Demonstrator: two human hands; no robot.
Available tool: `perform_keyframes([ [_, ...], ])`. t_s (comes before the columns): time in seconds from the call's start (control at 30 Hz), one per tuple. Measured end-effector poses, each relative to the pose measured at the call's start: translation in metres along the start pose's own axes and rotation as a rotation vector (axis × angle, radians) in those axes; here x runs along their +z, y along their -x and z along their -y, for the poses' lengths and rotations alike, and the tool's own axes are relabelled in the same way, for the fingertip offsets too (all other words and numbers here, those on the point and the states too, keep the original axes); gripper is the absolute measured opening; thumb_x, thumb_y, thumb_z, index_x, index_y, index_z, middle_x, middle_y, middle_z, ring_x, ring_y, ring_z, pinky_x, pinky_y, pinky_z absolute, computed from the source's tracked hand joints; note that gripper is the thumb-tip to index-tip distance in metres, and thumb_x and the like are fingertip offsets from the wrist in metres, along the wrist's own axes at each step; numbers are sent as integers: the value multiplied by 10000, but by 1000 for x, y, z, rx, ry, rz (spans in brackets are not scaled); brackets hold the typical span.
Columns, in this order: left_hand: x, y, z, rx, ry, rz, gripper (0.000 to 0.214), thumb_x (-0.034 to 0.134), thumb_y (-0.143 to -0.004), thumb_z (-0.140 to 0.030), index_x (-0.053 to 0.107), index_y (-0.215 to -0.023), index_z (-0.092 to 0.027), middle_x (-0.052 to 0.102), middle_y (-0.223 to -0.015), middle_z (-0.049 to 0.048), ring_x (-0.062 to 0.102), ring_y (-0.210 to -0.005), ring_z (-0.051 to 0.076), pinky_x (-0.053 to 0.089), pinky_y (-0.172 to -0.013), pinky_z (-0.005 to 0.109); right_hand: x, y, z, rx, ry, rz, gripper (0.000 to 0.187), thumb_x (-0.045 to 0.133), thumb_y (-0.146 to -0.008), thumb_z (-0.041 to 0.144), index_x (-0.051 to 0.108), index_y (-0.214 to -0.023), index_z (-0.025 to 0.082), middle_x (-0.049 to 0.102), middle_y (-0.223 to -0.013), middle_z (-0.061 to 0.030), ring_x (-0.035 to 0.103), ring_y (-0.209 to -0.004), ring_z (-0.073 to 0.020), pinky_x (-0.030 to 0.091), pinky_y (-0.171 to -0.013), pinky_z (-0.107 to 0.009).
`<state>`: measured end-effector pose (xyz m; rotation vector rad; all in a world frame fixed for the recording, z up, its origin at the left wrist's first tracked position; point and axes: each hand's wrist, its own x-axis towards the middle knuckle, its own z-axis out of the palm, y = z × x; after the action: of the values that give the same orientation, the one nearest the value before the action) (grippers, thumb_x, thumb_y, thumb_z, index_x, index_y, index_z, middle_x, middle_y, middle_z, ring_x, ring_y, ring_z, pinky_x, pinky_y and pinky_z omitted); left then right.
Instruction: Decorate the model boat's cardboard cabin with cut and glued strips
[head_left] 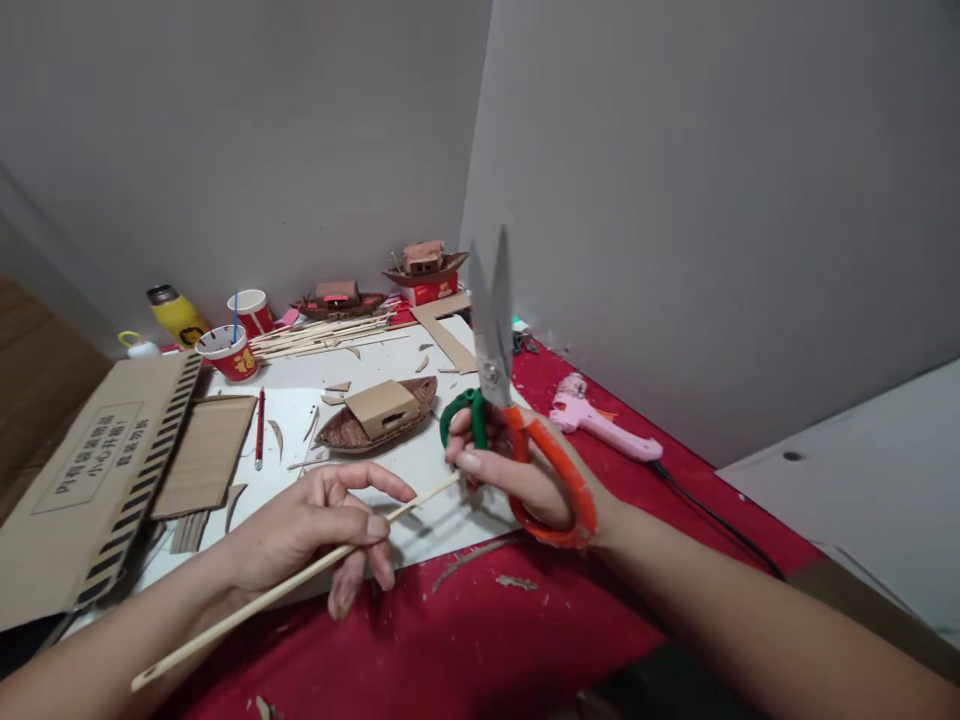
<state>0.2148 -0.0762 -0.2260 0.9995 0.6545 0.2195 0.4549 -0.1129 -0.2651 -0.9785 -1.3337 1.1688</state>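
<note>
Between the thumb and fingers of my left hand (330,535) a thin wooden stick (262,600) is pinched, slanting from lower left up to the right. My right hand (517,475) grips a pair of scissors (493,350) with one green and one orange handle, the blades pointing up and slightly apart. The stick's far end reaches the fingers of my right hand; whether they pinch it is hard to see. Just beyond my hands, a small brown model boat (375,415) with a plain cardboard roof sits on the white board (465,540).
A pink glue gun (604,420) lies right on the red cloth (600,610). At left are a cardboard box (105,470), a cardboard sheet (206,450) and a pencil (260,430). Behind stand paper cups (227,353), a yellow bottle (178,315), sticks (322,335) and finished boats (425,262).
</note>
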Motion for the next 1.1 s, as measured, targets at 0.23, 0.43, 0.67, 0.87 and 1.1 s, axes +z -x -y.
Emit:
perform_keyframes([
  [0.23,-2,0,-2,85,159,-40,257,687,-782,-204,670,-1027,-132,748,-620,82,576,-318,107,408,-360,136,3,2,-6,215,-92,203,275,709,-813,399,561,-926,198,545,-653,50,532,-522,-109,473,-502,-234],
  [0.43,-4,-1,-2,71,113,18,202,684,-805,-208,680,-994,-136,723,-564,56,573,-320,105,409,-366,136,11,0,-3,210,-328,167,324,721,-787,445,581,-913,182,582,-659,34,522,-485,-88,497,-469,-219],
  [0.67,-5,-6,3,88,217,19,219,655,-839,-262,693,-999,-118,745,-638,100,607,-351,121,430,-350,139,12,-1,-7,215,-419,86,182,695,-811,309,587,-883,181,623,-655,29,573,-478,-98,503,-455,-217],
  [0.87,5,-11,11,341,130,-210,228,711,-809,-148,685,-1036,-154,750,-841,71,677,-575,123,560,-529,205,17,-6,-5,190,-520,-98,210,734,-738,300,566,-791,186,609,-602,42,568,-457,-104,500,-440,-227],
  [1.1,7,-9,17,550,-64,-499,143,742,-806,-253,693,-901,-159,726,-745,35,671,-631,127,566,-627,227,20,3,-7,167,-292,67,204,653,-842,364,555,-891,191,629,-702,20,599,-509,-108,521,-492,-236],
])
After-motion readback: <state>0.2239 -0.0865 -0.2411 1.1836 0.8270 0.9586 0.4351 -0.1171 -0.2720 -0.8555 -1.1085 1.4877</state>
